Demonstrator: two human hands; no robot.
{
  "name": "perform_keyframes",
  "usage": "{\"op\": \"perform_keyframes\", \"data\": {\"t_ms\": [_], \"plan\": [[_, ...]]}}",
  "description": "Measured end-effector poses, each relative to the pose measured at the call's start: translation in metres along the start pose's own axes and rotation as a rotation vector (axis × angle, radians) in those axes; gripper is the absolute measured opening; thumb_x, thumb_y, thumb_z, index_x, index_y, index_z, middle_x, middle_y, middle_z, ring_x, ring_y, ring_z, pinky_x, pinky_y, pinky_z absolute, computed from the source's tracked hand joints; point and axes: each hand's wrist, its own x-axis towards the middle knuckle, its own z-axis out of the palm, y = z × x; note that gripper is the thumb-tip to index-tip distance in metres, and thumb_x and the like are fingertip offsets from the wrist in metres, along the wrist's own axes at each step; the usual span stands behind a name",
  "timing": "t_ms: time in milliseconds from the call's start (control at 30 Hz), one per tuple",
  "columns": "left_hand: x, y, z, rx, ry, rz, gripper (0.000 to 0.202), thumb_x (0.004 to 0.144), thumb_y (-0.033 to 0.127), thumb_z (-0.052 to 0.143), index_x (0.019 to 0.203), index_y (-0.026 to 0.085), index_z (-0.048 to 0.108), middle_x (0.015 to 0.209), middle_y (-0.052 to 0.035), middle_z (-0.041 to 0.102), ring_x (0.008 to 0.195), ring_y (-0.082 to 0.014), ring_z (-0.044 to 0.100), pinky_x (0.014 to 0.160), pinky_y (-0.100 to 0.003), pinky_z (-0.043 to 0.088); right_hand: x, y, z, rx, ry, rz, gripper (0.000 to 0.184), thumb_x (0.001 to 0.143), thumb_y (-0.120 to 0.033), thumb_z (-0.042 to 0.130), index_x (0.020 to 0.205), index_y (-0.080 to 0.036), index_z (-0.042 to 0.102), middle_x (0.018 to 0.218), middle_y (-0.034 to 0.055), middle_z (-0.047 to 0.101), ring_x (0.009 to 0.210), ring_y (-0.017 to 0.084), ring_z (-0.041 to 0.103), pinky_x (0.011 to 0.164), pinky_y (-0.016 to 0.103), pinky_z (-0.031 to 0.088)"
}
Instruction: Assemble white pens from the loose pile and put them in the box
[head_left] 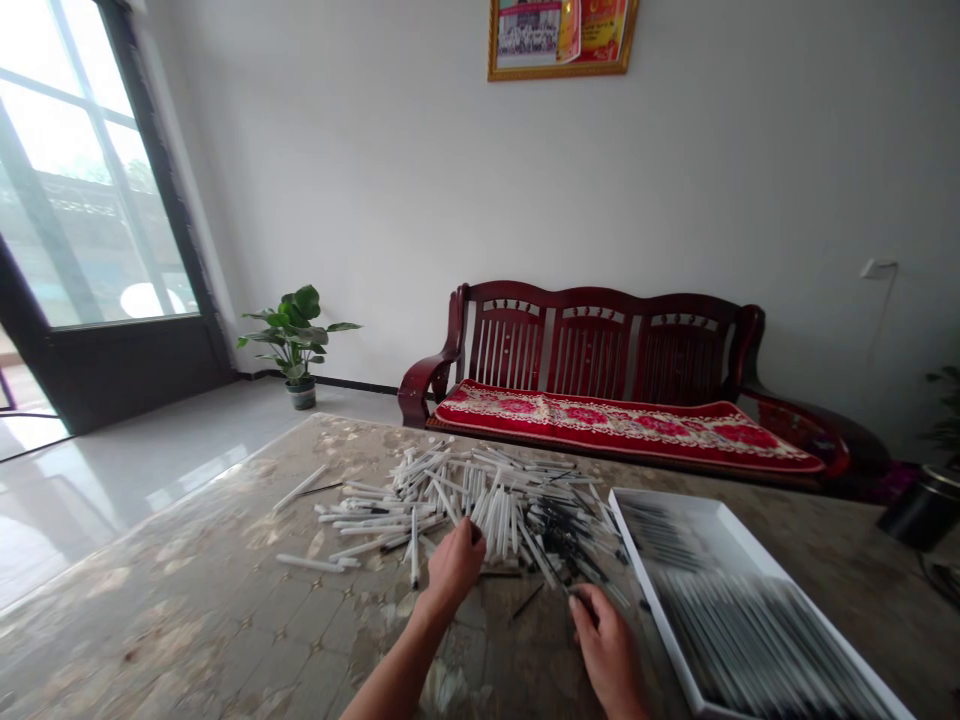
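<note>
A heap of slim white and black pens (491,515) lies loosely spread over the patterned tabletop (247,600). My left hand (454,565) is at the near side of the heap, its fingers curled closed; whatever they may hold is hidden behind the hand. To its right, my right hand (607,640) has thumb and finger pinched on the end of a pen (551,572) that points up and left toward the heap. Beside that hand stands a shallow white box (664,620), with many pens (765,640) laid in slanting rows, blurred by motion.
Stray pens lie left of the heap, including a white one (307,563). Beyond the table is a dark red wooden bench (592,340) with a red patterned cover (630,422). A potted plant (300,340) stands back left; a black container (922,510) is at the right.
</note>
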Motion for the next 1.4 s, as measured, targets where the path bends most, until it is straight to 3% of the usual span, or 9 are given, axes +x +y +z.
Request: {"op": "perform_keyframes", "data": {"t_ms": [133,267,367,567,767,1100,1200,1300,1400], "plan": [[-0.019,-0.019,0.008,-0.342,-0.025,-0.032,0.022,0.087,0.025,0.048,0.101,0.017,0.063,0.083,-0.0033,0.071,0.072,-0.0139,0.067,0.061,-0.022,0.047,-0.002,-0.005,-0.003,0.089,-0.06,-0.005,0.043,0.087,-0.058,0.048,0.089,-0.021,0.071,0.078,0.0082,0.074,0.062,0.02,0.068,0.059,0.028,0.056],[-0.034,-0.034,0.015,-1.349,-0.088,-0.266,0.021,0.075,0.022,0.069,0.095,0.016,0.064,0.072,0.0001,0.067,0.057,-0.0086,0.062,0.057,-0.019,0.05,-0.008,-0.018,-0.007,0.067,-0.129,-0.152,0.036,0.09,-0.05,0.048,0.088,-0.022,0.07,0.083,0.009,0.074,0.076,0.021,0.07,0.069,0.028,0.056],[-0.039,-0.038,0.015,-1.612,-0.075,-0.338,0.018,0.072,0.013,0.074,0.086,0.015,0.062,0.073,-0.0016,0.069,0.059,-0.0095,0.066,0.061,-0.021,0.055,-0.013,-0.027,-0.007,0.043,-0.187,-0.258,0.034,0.092,-0.046,0.046,0.087,-0.023,0.07,0.081,0.0088,0.072,0.075,0.021,0.07,0.068,0.027,0.056],[-0.044,-0.034,0.013,-1.678,-0.077,-0.352,0.012,0.078,0.01,0.069,0.083,0.015,0.06,0.074,-0.0041,0.071,0.068,-0.0155,0.072,0.068,-0.027,0.06,-0.015,-0.031,-0.004,0.001,-0.181,-0.302,0.032,0.093,-0.043,0.045,0.087,-0.023,0.069,0.079,0.0071,0.072,0.074,0.02,0.07,0.067,0.025,0.056],[-0.047,-0.032,0.015,-1.606,-0.113,-0.348,0.021,0.072,0.015,0.076,0.084,0.016,0.059,0.075,-0.0034,0.071,0.068,-0.0163,0.072,0.067,-0.027,0.059,-0.015,-0.031,-0.004,-0.03,-0.168,-0.311,0.032,0.093,-0.042,0.044,0.087,-0.022,0.07,0.079,0.0072,0.072,0.073,0.02,0.07,0.067,0.025,0.056],[-0.055,-0.029,0.018,-1.364,-0.156,-0.144,0.037,0.057,0.036,0.085,0.081,0.017,0.064,0.072,0.0015,0.067,0.065,-0.014,0.066,0.065,-0.026,0.055,-0.016,-0.039,-0.007,-0.14,-0.155,-0.409,0.031,0.095,-0.035,0.042,0.089,-0.023,0.07,0.08,0.0071,0.07,0.073,0.019,0.069,0.069,0.025,0.054],[-0.061,-0.025,0.019,-1.35,-0.27,-0.147,0.035,0.056,0.034,0.085,0.079,0.017,0.065,0.07,0.0015,0.066,0.062,-0.0137,0.064,0.062,-0.026,0.053,-0.015,-0.054,-0.007,-0.015,-0.239,-0.321,0.026,0.092,-0.037,0.048,0.089,-0.024,0.07,0.081,0.0066,0.071,0.073,0.019,0.068,0.069,0.025,0.054],[-0.068,-0.023,0.019,-1.407,-0.445,-0.181,0.027,0.061,0.028,0.083,0.075,0.017,0.062,0.065,0.0007,0.065,0.062,-0.0133,0.064,0.059,-0.023,0.051,-0.013,-0.071,-0.005,0.206,-0.418,-0.103,0.02,0.086,-0.04,0.059,0.089,-0.023,0.068,0.074,0.0021,0.069,0.059,0.015,0.064,0.055,0.022,0.052],[-0.072,-0.025,0.018,-1.468,-0.601,-0.19,0.021,0.066,0.022,0.08,0.075,0.016,0.062,0.062,0.0,0.063,0.06,-0.0122,0.064,0.057,-0.021,0.051,-0.008,-0.085,-0.003,0.406,-0.526,0.068,0.025,0.076,-0.044,0.069,0.085,-0.021,0.064,0.063,-0.0034,0.061,0.051,0.011,0.057,0.047,0.018,0.046]]}}
